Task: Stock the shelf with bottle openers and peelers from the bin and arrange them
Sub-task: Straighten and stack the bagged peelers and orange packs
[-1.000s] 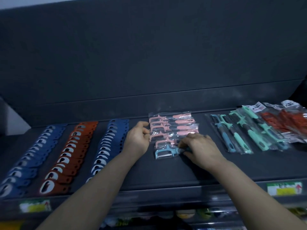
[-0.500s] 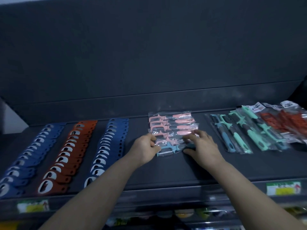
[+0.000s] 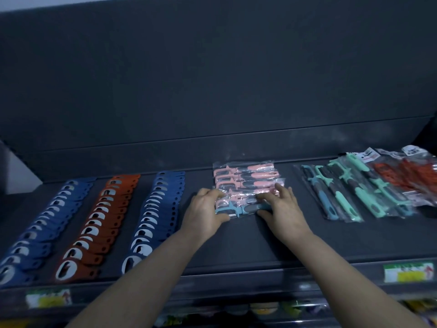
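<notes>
1. My left grip (image 3: 203, 214) pinches the head end of the blue peeler (image 3: 238, 209), thumb along its front edge and fingers curled over the top of the wrapper. This keeps that end from sliding while I square it up.
2. My right grip (image 3: 283, 211) lies spread and fairly flat. The fingers press down on the bagged pink peelers (image 3: 246, 178) and the thumb rests against the blue peeler's handle end. I judge this holds the slippery plastic packs in place.
3. The blue peeler lies crosswise at the front of the pink pile, touching it, about mid-shelf (image 3: 236, 245). It lies the same way as the pink ones, head left and handle right, so the column reads as one neat block.
4. To the left, three rows of bottle openers (image 3: 163, 209) run front to back, blue, orange and blue, each overlapped like shingles so every face shows.
5. To the right, well apart from my hands, the teal peelers (image 3: 343, 195) and red packs (image 3: 406, 176) lie looser and fanned at an angle. I judge they are not yet tidied.
6. The bin is out of view.
7. Next, I think, comes a small nudge to bring the blue peeler flush with the pile.
</notes>
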A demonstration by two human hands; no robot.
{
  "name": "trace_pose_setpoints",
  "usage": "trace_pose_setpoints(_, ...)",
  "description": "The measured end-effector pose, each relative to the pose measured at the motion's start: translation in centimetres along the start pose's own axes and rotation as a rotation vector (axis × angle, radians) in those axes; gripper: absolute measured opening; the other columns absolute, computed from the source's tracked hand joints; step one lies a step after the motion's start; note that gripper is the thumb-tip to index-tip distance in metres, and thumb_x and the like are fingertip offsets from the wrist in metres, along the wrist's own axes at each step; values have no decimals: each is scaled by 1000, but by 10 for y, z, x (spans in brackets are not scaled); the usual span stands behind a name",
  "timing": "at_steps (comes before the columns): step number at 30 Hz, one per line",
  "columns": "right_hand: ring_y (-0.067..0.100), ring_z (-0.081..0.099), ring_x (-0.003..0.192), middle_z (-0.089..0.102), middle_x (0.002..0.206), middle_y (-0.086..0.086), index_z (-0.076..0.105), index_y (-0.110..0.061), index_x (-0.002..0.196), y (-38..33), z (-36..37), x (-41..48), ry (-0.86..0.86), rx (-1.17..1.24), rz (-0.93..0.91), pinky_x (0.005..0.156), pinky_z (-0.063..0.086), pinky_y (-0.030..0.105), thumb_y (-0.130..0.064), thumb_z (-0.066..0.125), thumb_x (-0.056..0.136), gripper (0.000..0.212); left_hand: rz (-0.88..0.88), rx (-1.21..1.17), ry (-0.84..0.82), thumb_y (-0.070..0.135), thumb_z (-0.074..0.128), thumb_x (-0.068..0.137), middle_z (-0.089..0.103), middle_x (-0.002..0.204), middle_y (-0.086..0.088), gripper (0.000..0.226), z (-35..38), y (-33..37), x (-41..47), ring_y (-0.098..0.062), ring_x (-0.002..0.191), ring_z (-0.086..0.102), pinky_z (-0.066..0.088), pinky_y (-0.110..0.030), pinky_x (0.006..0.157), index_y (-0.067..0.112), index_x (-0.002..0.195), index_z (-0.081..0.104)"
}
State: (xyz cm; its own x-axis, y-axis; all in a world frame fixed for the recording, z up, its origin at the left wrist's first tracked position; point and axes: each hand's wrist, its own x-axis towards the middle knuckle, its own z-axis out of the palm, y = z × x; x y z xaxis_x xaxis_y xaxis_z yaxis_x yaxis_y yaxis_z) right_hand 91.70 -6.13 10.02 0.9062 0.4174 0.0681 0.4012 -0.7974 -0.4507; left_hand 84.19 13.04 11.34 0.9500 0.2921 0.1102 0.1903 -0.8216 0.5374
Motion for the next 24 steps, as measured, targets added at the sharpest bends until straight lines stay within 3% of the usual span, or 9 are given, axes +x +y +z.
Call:
trace_pose_setpoints(4, 38, 15, 144, 36, 146, 8, 52, -30, 133, 0, 1, 3, 8, -7, 25, 119, 6, 38, -25, 56, 94, 40, 26, 24, 5, 25, 72, 84, 53, 124, 3, 46, 6, 1, 6, -14, 113, 53, 44, -24, 95, 23, 128, 59)
trace_pose_setpoints(10, 39, 10, 144, 32, 147, 11, 48, -30, 136, -3, 2, 22, -20, 4, 38, 119, 2, 38, -24, 50, 95, 41, -10, 86, -2, 23, 65, 89, 50, 133, 1, 47, 10, 5, 26, -19, 121, 48, 42, -31, 102, 24, 135, 53)
trace_pose_setpoints(15, 32, 8, 147, 23, 155, 5, 46, -31, 136, 0, -10, 16, 0, -94, 7, 118, 17, 47, -34, 55, 93, 44, 32, 233, 86, 35, 67, 87, 45, 136, 4, 49, 12, 13, 18, -22, 122, 39, 43, -37, 99, 28, 133, 52)
trace_pose_setpoints(18, 25, 26, 141, 34, 150, 1, 52, -30, 132, 11, -29, 9, 57, -136, -22, 110, 30, 41, -33, 53, 92, 40, 70, 252, 101, 36, 62, 89, 46, 136, 6, 42, 13, 35, 23, -19, 124, 36, 39, -37, 99, 27, 129, 54)
trace_pose_setpoints(20, 25, 45, 126, 50, 135, -2, 59, -31, 124, 27, -47, 6, 124, -182, -12, 96, 40, 38, -26, 51, 92, 33, 123, 159, 53, 32, 61, 91, 55, 127, 6, 32, 19, 58, 31, -17, 120, 42, 39, -34, 99, 26, 122, 59)
trace_pose_setpoints(24, 24, 59, 105, 65, 109, -3, 64, -34, 113, 74, -88, -1, 163, -310, 124, 77, 45, 32, -15, 55, 85, 35, 201, 44, -103, 23, 61, 91, 68, 104, 9, 17, 46, 116, 40, -11, 102, 59, 48, -28, 89, 25, 107, 68)
